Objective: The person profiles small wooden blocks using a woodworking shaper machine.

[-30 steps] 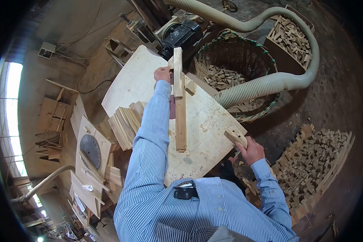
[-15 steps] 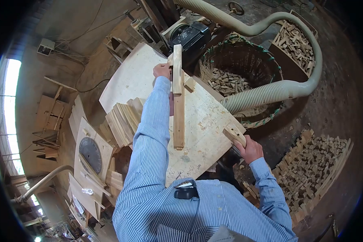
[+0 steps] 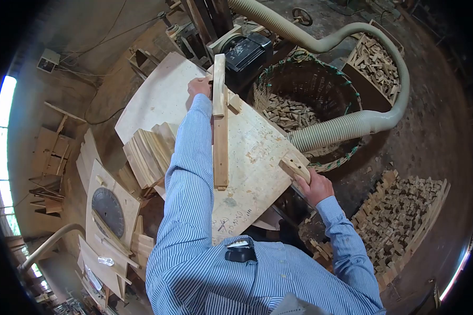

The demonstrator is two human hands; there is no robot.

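My left hand [image 3: 198,85] grips the far end of a long wooden strip [image 3: 219,123] that lies lengthwise on a pale plywood table [image 3: 257,157]. A short wood piece sits against the strip near that hand. My right hand [image 3: 314,186] is closed on a small wooden block [image 3: 295,166] at the table's near right corner. Both sleeves are blue striped.
A black motor [image 3: 244,52] stands beyond the strip. A woven basket [image 3: 310,84] of wood offcuts sits to the right, with a ribbed dust hose [image 3: 352,123] curving round it. A stack of thin boards [image 3: 150,149] lies at the table's left. Stacked blocks [image 3: 404,215] cover the floor at right.
The view has shifted, so everything sits a little further left and up in the picture. Both hands keep the same grips on the strip and the block.
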